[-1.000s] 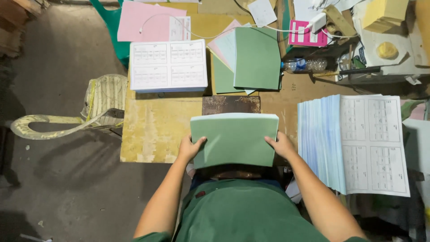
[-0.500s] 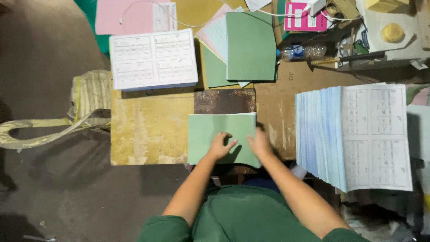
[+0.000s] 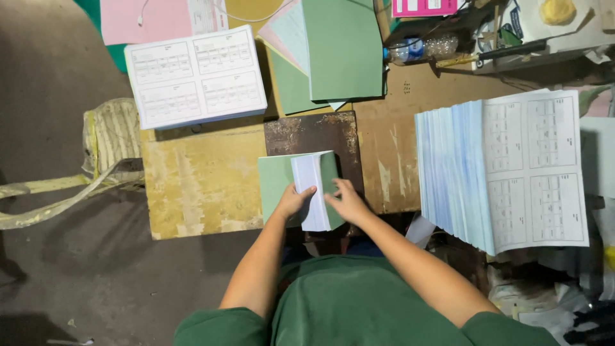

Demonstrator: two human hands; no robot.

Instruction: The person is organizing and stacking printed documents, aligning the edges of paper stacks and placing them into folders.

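Observation:
A green-covered booklet of white sheets (image 3: 312, 186) stands tilted on its edge on the low wooden board (image 3: 198, 186), its white page edges facing up. My left hand (image 3: 293, 202) grips its near left corner. My right hand (image 3: 349, 202) holds the near right side of the same booklet. Both forearms reach forward from my green shirt.
A fanned stack of printed forms (image 3: 506, 170) lies to the right. A white printed pad (image 3: 195, 75) lies at the far left, green cover sheets (image 3: 339, 51) behind the booklet, a pink sheet (image 3: 144, 19) beyond. A plastic bottle (image 3: 423, 48) and a striped bag (image 3: 109, 138) flank the board.
The green booklet went from being held up flat, to lying flat on the board, to standing tilted on edge. Both hands moved closer together on it.

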